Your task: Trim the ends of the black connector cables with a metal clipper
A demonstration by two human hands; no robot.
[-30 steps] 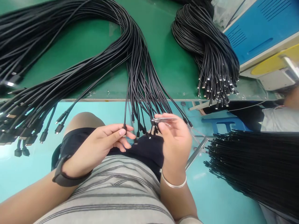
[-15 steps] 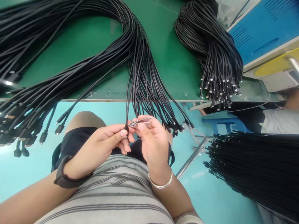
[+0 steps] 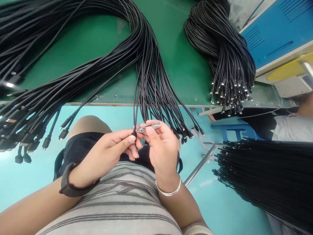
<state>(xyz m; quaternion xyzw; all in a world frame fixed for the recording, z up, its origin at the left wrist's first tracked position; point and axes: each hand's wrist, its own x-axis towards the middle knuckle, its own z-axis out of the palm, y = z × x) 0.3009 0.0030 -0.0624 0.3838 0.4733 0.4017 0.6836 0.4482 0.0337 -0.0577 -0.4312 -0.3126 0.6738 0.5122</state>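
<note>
My left hand [image 3: 113, 145] pinches the connector end of a black cable [image 3: 134, 112] between thumb and fingers. A small silver nail-clipper-like tool [image 3: 148, 126] sits in my right hand [image 3: 160, 143], thumb on top, its tip touching or very near the cable just above the connector. That cable hangs from a large cable bundle [image 3: 144, 42] that curves over the green table [image 3: 171, 49]. To the right of my hands, other connector ends [image 3: 183, 132] of the bundle dangle past the table edge.
More connectors [image 3: 26, 130] hang at the left edge. A coiled cable bundle [image 3: 220, 42] lies at the back right beside a blue machine [image 3: 276, 29]. At the right are a dense cable stack [image 3: 266, 173], a blue stool [image 3: 234, 130], a metal bar [image 3: 200, 166] and part of another person [image 3: 288, 127].
The two lever parts of the silver tool, spread apart before, are now pressed together in my right hand. Both hands have shifted very slightly to the right.
</note>
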